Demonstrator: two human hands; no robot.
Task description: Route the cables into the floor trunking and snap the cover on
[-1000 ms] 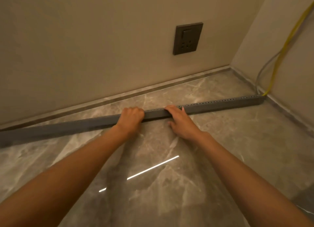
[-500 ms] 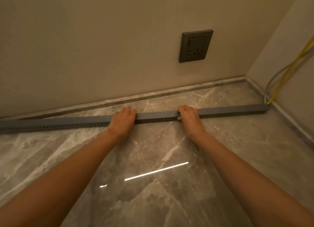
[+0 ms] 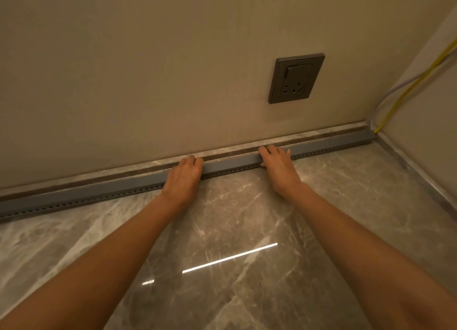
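Head view: the grey floor trunking (image 3: pixel 230 167) is now seen pressed along the foot of the wall, against the skirting strip (image 3: pixel 138 169), whereas a second ago it lay angled out on the marble floor (image 3: pixel 235 213), well clear of the wall. It has been slid back by both hands.

The left hand (image 3: pixel 183 177) is laid over the trunking with its fingers (image 3: pixel 191 160) curled over the top edge, closed down on the channel rather than wrapped round it. Between the two hands a short stretch of trunking with its row of small holes is exposed.

The right hand (image 3: pixel 277 165) is set flat in the same manner, fingers (image 3: pixel 268 151) hooked over the far edge. Beyond those fingers the trunking runs to the corner, where the yellow cable (image 3: pixel 410 90) and the pale cable (image 3: pixel 385 99) drop down the side wall and meet its end. Above and right of the fingers a wall socket (image 3: pixel 296 78) is mounted.

The cover appears already seated; final positioning seems to be in hand.
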